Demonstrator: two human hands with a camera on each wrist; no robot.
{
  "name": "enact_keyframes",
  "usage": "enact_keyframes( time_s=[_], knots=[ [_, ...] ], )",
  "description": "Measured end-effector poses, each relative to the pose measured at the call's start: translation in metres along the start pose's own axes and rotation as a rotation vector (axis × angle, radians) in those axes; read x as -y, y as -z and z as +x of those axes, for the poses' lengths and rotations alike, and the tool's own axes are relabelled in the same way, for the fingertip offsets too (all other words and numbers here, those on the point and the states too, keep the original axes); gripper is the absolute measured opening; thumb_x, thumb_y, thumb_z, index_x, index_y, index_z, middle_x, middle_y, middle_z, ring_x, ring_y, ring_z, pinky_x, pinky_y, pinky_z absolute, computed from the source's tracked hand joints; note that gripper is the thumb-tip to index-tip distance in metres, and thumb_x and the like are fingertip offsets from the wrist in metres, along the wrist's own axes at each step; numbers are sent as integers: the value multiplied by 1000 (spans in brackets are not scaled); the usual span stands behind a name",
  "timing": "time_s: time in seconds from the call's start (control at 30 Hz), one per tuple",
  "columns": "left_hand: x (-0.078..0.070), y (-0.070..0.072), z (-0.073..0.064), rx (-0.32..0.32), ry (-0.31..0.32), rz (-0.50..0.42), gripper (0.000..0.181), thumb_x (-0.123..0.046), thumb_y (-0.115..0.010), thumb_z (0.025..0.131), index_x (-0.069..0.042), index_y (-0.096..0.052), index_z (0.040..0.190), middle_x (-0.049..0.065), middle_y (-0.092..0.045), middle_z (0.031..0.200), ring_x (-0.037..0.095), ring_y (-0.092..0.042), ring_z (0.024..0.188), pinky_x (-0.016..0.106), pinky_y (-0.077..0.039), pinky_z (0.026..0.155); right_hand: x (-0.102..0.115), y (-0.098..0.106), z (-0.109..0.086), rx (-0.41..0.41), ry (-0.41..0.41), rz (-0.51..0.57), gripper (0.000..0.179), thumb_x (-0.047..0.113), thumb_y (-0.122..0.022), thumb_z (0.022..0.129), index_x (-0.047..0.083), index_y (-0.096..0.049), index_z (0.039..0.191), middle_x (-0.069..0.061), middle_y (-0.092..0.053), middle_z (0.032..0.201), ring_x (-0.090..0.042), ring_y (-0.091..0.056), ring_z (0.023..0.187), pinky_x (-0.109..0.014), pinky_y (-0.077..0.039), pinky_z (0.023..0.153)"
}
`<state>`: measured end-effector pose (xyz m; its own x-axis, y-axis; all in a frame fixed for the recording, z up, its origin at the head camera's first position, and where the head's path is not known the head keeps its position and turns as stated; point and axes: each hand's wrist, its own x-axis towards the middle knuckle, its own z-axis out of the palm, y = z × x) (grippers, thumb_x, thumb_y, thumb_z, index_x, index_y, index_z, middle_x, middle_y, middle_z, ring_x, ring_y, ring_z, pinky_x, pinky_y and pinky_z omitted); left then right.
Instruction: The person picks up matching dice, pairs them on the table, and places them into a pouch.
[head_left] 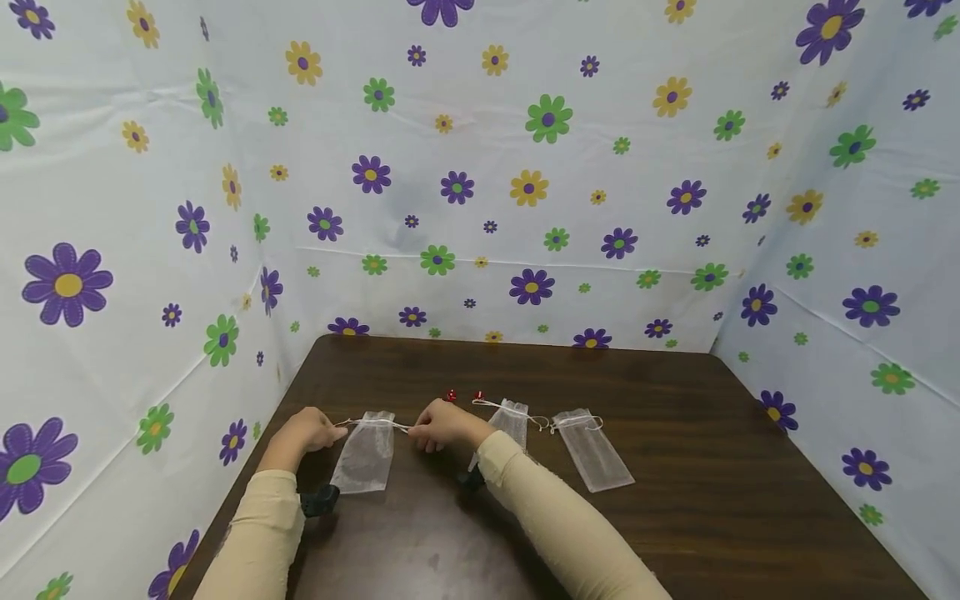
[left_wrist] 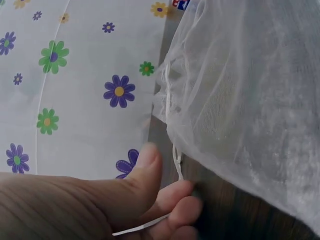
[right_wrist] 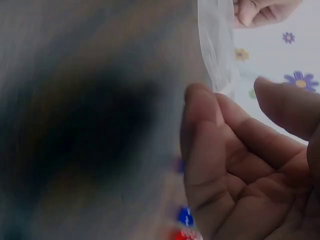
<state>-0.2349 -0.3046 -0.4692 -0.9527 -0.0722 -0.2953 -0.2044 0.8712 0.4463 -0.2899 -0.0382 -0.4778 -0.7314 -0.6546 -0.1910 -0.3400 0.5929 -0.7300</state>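
A sheer white drawstring pouch point(head_left: 366, 460) lies at the table's left, its mouth gathered along a white cord. My left hand point(head_left: 306, 432) holds the cord end on the pouch's left; in the left wrist view the drawstring point(left_wrist: 177, 160) runs into the curled fingers and a tail comes out below. On the other side, my right hand point(head_left: 442, 425) holds the opposite cord end between its fingers, close to the pouch mouth. The thumb stands off from the bent fingers point(right_wrist: 205, 150) in the right wrist view.
A second sheer pouch point(head_left: 512, 419) lies partly hidden behind the right forearm. Farther right lies a third pouch point(head_left: 597, 457), cord looped at its top. Two small shiny red items, one a red piece point(head_left: 451, 395), sit behind the right hand. Flowered sheeting point(head_left: 480, 167) surrounds the brown table point(head_left: 712, 467).
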Motion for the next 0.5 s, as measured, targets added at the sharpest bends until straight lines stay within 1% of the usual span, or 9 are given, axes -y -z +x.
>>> enact_keyframes(
  time_s=[0.03,0.13,0.2,0.27,0.33,0.4,0.5],
  knots=[
    [0,1,0,12,-11,-3,40,-31,-61,103,6,-76,103,26,-71,105,48,-64,106,61,-49,92,1,-3,2,21,-3,17,26,19,-64,102,-3,-77,97,-8,-73,76,-16,-67,63,-27,-55,61],
    [-1,1,0,23,-28,-51,38,-27,-64,102,8,-76,97,19,-73,90,37,-68,91,52,-53,86,5,-12,5,52,-13,59,28,20,-63,102,-3,-77,95,-11,-74,78,-15,-67,63,-28,-56,61],
    [-2,1,0,18,-34,-87,36,-25,-66,100,9,-76,94,14,-71,81,30,-66,81,49,-54,81,6,-17,6,43,-24,84,28,21,-64,102,-4,-77,94,-13,-74,78,-14,-67,62,-28,-55,59],
    [-2,0,1,8,-34,-121,34,-23,-68,99,9,-76,93,12,-70,78,25,-63,77,47,-53,79,7,-22,7,17,-40,117,27,21,-66,101,-3,-77,93,-13,-74,76,-14,-67,60,-28,-54,57],
    [-2,-1,1,11,-38,-152,32,-21,-69,98,10,-75,95,15,-71,81,27,-65,79,49,-54,81,8,-25,8,-9,-56,151,25,21,-67,100,-1,-78,93,-12,-74,75,-14,-66,59,-27,-53,57],
    [-2,-2,1,17,-47,-174,30,-19,-69,98,10,-75,97,20,-73,89,33,-69,88,54,-53,86,8,-28,8,-31,-67,187,23,21,-68,99,1,-78,95,-11,-74,74,-14,-66,59,-28,-51,56],
    [-1,-4,0,22,-65,-212,26,-15,-70,97,11,-74,99,26,-72,100,39,-68,96,58,-52,89,9,-31,8,-44,-71,216,21,21,-69,99,3,-79,97,-10,-74,74,-14,-66,59,-27,-50,55]
  ],
)
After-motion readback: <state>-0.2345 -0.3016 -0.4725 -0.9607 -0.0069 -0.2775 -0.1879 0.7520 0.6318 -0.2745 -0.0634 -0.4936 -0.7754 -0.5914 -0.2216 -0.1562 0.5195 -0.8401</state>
